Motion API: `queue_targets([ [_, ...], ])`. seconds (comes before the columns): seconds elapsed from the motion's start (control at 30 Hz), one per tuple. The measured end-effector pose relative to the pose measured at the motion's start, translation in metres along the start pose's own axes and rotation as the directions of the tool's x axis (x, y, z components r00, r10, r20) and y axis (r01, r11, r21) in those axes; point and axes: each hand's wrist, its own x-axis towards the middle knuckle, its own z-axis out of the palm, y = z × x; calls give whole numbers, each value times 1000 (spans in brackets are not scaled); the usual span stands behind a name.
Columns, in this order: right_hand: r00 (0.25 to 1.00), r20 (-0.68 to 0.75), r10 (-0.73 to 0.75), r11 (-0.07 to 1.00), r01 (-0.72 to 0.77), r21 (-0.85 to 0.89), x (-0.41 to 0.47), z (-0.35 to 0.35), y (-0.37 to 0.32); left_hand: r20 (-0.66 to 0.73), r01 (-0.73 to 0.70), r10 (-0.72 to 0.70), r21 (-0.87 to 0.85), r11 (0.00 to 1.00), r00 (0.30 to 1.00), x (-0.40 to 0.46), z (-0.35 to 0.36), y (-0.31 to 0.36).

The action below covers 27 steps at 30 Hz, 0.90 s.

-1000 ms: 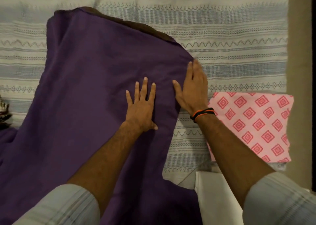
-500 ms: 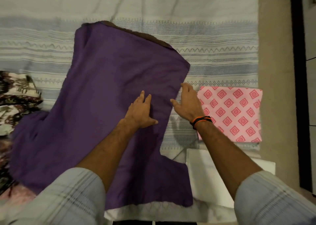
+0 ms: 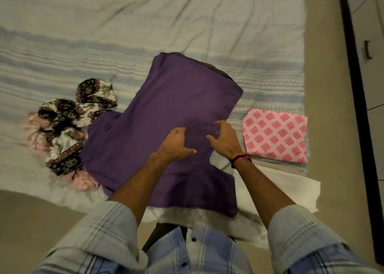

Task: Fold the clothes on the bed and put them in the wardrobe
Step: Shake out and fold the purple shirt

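Note:
A purple garment (image 3: pixel 176 99) lies spread flat on the striped bed sheet (image 3: pixel 145 24), with a brown edge showing along its far side. Both hands hover over its near right part. My left hand (image 3: pixel 176 143) has its fingers bent loosely down toward the fabric, thumb pointing right. My right hand (image 3: pixel 225 140), with an orange and black band on the wrist, sits over the garment's right edge with fingers loosely curled. Neither hand visibly holds cloth. A folded pink cloth with red diamonds (image 3: pixel 274 134) lies to the right.
A crumpled pile of floral and pink clothes (image 3: pixel 68 128) lies left of the purple garment. A white cloth (image 3: pixel 291 186) hangs at the bed's near corner. Beige floor runs along the right, then a cabinet door with a dark handle (image 3: pixel 367 49).
Both hands, flat and pressing on the purple garment before, have slid back toward me and lifted with fingers curling. The view has pulled back, showing the floral pile.

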Motion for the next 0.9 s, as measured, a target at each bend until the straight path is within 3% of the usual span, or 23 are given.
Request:
queue_targets([
  [0.2, 999, -30, -20, 1000, 21, 22, -54, 25, -38, -94, -2, -6, -78, 997, 996, -66, -13, -44],
  [0.5, 998, -33, 48, 990, -43, 134, -129, 104, -88, -68, 14, -30, -222, 975, 997, -145, -17, -154],
  [0.9, 997, 80, -19, 997, 13, 74, -161, 197, -156, -118, 156, -255, -531, 833, 960, -191, -46, -275],
])
